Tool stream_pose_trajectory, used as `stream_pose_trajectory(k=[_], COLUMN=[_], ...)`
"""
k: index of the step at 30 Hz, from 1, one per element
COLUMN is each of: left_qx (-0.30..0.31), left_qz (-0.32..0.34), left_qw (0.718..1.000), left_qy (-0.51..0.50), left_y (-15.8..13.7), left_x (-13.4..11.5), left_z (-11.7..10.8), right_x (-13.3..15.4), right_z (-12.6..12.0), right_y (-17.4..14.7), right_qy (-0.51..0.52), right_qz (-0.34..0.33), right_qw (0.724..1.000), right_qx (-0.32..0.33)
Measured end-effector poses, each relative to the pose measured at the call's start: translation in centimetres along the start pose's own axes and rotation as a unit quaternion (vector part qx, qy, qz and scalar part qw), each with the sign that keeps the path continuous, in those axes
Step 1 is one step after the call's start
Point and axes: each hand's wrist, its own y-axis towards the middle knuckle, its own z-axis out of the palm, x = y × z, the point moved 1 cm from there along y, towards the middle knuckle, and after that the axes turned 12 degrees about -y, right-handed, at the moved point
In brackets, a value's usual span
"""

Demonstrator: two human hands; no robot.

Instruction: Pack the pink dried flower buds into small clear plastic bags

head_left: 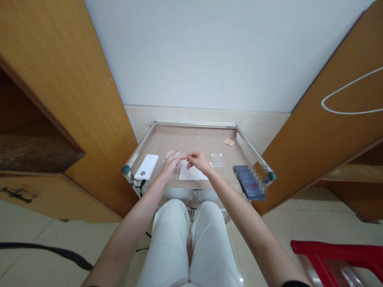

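My left hand (172,163) holds a small clear plastic bag (181,154), its fingers fairly straight along the film. Beside it, my right hand (198,160) is closed in a pinch at the bag's right edge; anything else between those fingertips is too small to make out. A white sheet of paper or tissue (193,173) lies flat on the table under and in front of both hands. Just right of my right hand lies another clear plastic bag (218,160), flat on the tabletop.
The small table (203,137) has a raised metal rim. On it are a white power bank (147,167) with a black cable, a small beige card (229,142) and a dark, blurred phone (249,183). Wooden cabinets flank it; a red stool (344,251) stands at lower right.
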Motion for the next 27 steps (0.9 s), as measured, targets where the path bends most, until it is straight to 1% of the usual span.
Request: stream_pose_trajectory(k=[4,7,12,16,18,20,21,24,27], left_qx=[-0.014,-0.020,-0.020,-0.021,-0.028,-0.039,-0.050,-0.097,-0.125], left_qz=[0.003,0.010,0.010,0.012,0.015,0.029,0.040,0.071,0.081], left_qw=[1.000,1.000,0.999,0.999,0.998,0.997,0.995,0.989,0.985], left_qy=[0.013,0.022,0.026,0.034,0.046,0.064,0.073,0.089,0.091], left_y=[0.3,0.5,0.4,0.3,0.4,0.6,0.7,1.3,1.9], left_x=[0.1,0.4,0.7,0.7,0.7,0.6,0.6,0.5,0.6], left_z=[0.1,0.2,0.3,0.4,0.6,0.8,0.9,1.2,1.4], right_x=[0.2,0.1,0.2,0.6,0.8,1.2,1.5,2.3,3.0], right_z=[-0.1,-0.2,-0.2,-0.1,-0.1,0.0,0.1,0.2,0.1], right_y=[0.0,0.0,-0.1,-0.2,-0.1,0.1,0.2,0.9,1.6], right_qy=[-0.006,-0.026,-0.100,-0.159,-0.203,-0.271,-0.311,-0.429,-0.499], right_qz=[-0.010,-0.022,-0.049,-0.034,-0.030,-0.042,-0.054,-0.080,-0.069], right_qw=[0.999,0.998,0.993,0.986,0.978,0.961,0.948,0.900,0.863], right_qx=[0.035,0.049,0.049,0.042,0.039,0.034,0.030,0.010,-0.022])
